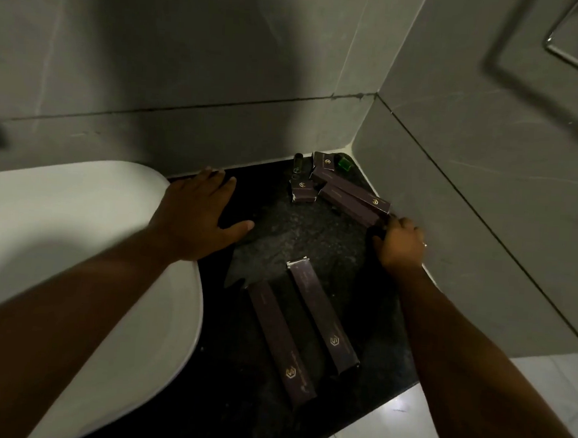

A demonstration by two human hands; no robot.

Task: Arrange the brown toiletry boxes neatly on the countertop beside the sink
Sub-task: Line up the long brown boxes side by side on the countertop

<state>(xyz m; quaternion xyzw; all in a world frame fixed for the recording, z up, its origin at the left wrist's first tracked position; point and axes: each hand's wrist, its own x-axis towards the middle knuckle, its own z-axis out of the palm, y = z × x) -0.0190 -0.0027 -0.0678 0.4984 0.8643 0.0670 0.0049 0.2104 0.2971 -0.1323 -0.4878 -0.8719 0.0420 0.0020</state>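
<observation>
Right hand (397,244) seemingly grips long box (351,205), axis diagonal toward corner.

Brown boxes (322,317), speckled black countertop (280,225)

A small green object (345,162) and a dark bottle (297,163) sit in the far corner. Grey tiled walls (472,135) meet there. A chrome rail (574,63) hangs upper right.

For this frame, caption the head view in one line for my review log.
Right hand grips a long brown box near the corner; left hand rests flat at the sink rim.
</observation>
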